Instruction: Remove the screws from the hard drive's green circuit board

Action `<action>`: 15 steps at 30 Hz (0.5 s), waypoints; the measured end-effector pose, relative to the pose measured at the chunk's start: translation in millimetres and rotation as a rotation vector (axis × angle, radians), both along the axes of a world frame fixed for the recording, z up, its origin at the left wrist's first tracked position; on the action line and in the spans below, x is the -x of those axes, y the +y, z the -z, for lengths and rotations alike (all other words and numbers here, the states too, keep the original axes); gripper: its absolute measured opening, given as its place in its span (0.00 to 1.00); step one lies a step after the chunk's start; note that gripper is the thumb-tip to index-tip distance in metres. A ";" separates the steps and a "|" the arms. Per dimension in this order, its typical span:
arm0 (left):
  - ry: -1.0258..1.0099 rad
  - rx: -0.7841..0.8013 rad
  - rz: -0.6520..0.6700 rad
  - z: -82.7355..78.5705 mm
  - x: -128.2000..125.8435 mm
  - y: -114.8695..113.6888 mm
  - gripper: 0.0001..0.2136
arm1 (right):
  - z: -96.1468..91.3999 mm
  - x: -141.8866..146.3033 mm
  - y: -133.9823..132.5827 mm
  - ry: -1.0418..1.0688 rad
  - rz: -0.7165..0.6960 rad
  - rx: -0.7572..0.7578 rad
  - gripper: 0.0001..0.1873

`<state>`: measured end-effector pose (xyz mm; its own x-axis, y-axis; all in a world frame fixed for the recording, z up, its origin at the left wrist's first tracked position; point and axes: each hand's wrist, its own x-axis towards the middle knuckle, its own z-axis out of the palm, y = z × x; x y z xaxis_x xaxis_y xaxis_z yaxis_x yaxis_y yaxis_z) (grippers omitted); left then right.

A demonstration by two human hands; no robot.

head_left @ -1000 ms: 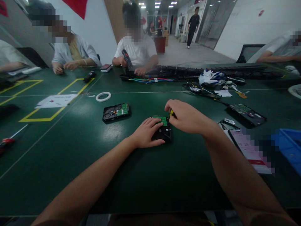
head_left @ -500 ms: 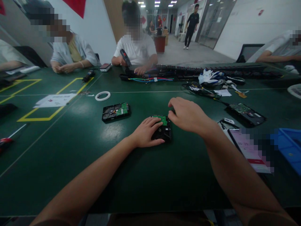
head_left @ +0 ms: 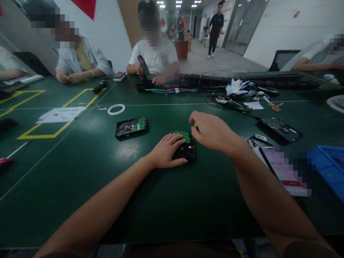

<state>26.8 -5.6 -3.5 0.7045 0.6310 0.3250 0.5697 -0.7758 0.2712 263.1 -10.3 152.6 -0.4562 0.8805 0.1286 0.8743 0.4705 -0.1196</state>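
My left hand [head_left: 170,150] lies over the left part of a hard drive [head_left: 190,147] on the table, fingers stretched across its green circuit board and thumb along its near edge. The hand covers much of the drive. At the drive's far right corner, my right hand [head_left: 208,129] is closed, thumb and forefinger pinched round a small tool with a bit of yellow [head_left: 196,125] showing. My fingers hide the rest of it, so its kind cannot be made out. To the left lies a second hard drive [head_left: 131,127], its circuit board facing up.
A third hard drive [head_left: 279,129] with a cable sits at right, near a phone [head_left: 282,168] and a blue bin [head_left: 328,168]. A white tape ring [head_left: 116,109], papers [head_left: 60,114] and a screwdriver [head_left: 16,152] lie left. Across the table, a person [head_left: 153,57] holds a power tool [head_left: 143,65].
My right hand has tilted slightly at the drive's corner, and a yellow bit now shows between its fingers. My left hand stays on the drive. The background person has walked a little closer.
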 end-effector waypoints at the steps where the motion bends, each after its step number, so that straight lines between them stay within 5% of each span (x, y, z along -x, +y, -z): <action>1: 0.000 0.000 0.001 0.0 -0.1 -0.1 0.40 | 0.0 0.4 0.4 -0.009 0.011 -0.002 0.14; 7: 0.002 -0.001 -0.002 -1.0 -0.2 -0.5 0.39 | -1.0 1.7 3.2 -0.090 0.143 -0.036 0.21; 15: 0.015 -0.002 -0.004 -1.0 -0.1 -0.2 0.40 | -2.2 -1.5 2.9 -0.087 0.109 -0.019 0.15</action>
<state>26.9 -5.8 -2.5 0.7067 0.6330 0.3159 0.5767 -0.7741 0.2610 264.6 -7.4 154.8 -0.3684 0.9232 0.1096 0.9269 0.3738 -0.0336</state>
